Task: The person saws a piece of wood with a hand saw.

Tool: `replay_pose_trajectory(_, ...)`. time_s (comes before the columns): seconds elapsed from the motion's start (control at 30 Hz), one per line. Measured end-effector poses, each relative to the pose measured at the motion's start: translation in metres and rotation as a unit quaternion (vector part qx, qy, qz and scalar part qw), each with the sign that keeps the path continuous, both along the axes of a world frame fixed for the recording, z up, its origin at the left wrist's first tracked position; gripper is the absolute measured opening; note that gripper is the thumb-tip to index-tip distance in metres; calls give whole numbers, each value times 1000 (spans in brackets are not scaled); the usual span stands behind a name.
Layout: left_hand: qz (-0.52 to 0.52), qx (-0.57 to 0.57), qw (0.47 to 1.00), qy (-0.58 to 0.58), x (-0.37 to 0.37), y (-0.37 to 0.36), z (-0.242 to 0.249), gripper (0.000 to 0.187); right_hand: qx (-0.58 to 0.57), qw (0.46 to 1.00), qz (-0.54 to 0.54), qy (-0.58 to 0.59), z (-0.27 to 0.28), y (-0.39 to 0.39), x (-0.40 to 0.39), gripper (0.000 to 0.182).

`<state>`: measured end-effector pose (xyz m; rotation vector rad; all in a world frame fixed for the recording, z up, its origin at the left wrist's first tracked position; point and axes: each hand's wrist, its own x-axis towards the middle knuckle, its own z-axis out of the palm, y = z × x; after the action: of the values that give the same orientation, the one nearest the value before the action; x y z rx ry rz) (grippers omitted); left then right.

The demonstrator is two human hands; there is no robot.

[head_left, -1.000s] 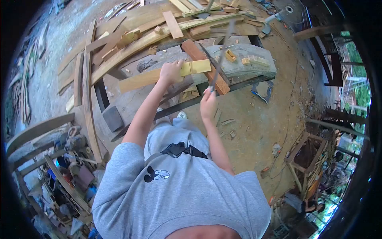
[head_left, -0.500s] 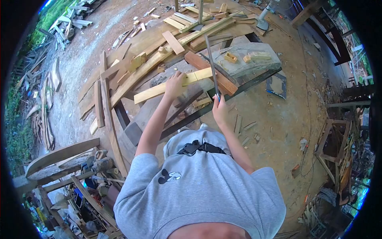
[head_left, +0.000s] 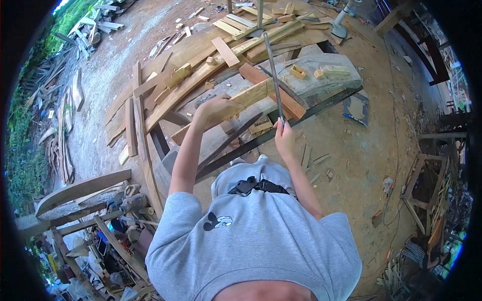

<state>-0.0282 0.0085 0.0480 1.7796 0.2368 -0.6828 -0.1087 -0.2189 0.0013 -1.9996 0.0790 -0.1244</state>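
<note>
My left hand [head_left: 217, 109] is closed around a pale yellow board [head_left: 255, 94], which is turned up so that a broad face shows toward me. In my right hand [head_left: 285, 140] is the handle end of a long, thin hand saw [head_left: 272, 62], seen nearly edge-on. Its dark blade points away from me and crosses the board near the right end. Beneath them, a reddish-brown plank [head_left: 291, 105] lies across the grey workbench [head_left: 346, 75].
On the bench's right part sit a slotted wood block [head_left: 297, 71] and a pale wood piece [head_left: 334, 70]. Long planks [head_left: 188, 89] and offcuts pile up beyond the board. A fan [head_left: 339, 31] stands at the far right, and a framed panel [head_left: 356, 110] lies on the ground.
The board has rolled from lying flat to a tilted position, and my left hand has shifted left and down along it. The view has moved slightly; the saw stays in my right hand.
</note>
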Motion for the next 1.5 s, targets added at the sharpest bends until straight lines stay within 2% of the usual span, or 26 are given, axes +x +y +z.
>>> replay_pose_trajectory(0.03, 20, -74, 996, 49, 0, 0, 1, 43, -6, 1000, 4, 2, 2, 0, 0, 28)
replay_pose_trajectory(0.17, -40, -49, 996, 67, 14, 2, 4, 41, -14, 1000, 4, 3, 2, -1, 0, 28)
replay_pose_trajectory(0.23, -141, -119, 978, 95, 20, 5, 4, 40, -27, 1000, 11, 11, 3, -1, 0, 28)
replay_pose_trajectory(0.37, -179, -97, 974, 103, 25, 8, 4, 39, -32, 999, 8, -21, -2, -1, 2, 27)
replay_pose_trajectory(0.47, -191, -102, 971, 98, 24, 6, 7, 40, -50, 998, 22, 17, 0, 0, 2, 27)
replay_pose_trajectory(0.57, -136, -57, 986, 80, 28, 3, -1, 36, -55, 998, 22, -6, -7, 0, 3, 28)
replay_pose_trajectory(0.6, -182, 85, 980, 3, 36, 4, -20, 35, -52, 998, 22, -8, -8, 1, 3, 28)
replay_pose_trajectory(0.63, -223, 225, 946, -75, 40, 4, -31, 34, -48, 999, 22, -11, -8, 2, 3, 29)
replay_pose_trajectory(0.67, -224, 224, 946, -75, 39, 1, -44, 34, -49, 998, 22, -11, -9, 2, 3, 29)
replay_pose_trajectory(0.7, -179, 272, 922, -211, 33, -7, -52, 39, -62, 998, 29, 11, -9, 2, 3, 29)
replay_pose_trajectory(0.73, -128, 313, 876, -342, 27, -14, -54, 45, -75, 996, 36, 32, -9, 2, 3, 30)
replay_pose_trajectory(0.77, -128, 311, 877, -343, 22, -20, -55, 45, -77, 996, 36, 32, -13, 3, 2, 30)
replay_pose_trajectory(0.87, -110, 392, 802, -437, 16, -32, -68, 47, -117, 992, 30, 39, -32, 3, -2, 31)
replay_pose_trajectory(0.97, -121, 413, 784, -448, 13, -33, -80, 47, -141, 988, 39, 56, -36, 3, -6, 32)
replay_pose_trajectory(1.03, -117, 415, 790, -435, 14, -33, -80, 47, -229, 967, 38, 106, -26, 5, -9, 31)
replay_pose_trajectory(1.2, -105, 407, 830, -366, 15, -33, -83, 48, -244, 966, 39, 79, -41, 5, -22, 31)
replay_pose_trajectory(1.27, -110, 421, 806, -402, 19, -30, -91, 46, -252, 965, 41, 64, -40, 1, -36, 32)
replay_pose_trajectory(1.33, -107, 413, 808, -406, 20, -28, -91, 46, -306, 942, 58, 125, -30, -3, -56, 32)
replay_pose_trajectory(1.5, -101, 405, 822, -387, 19, -30, -85, 50, -330, 929, 81, 148, -36, -10, -50, 32)
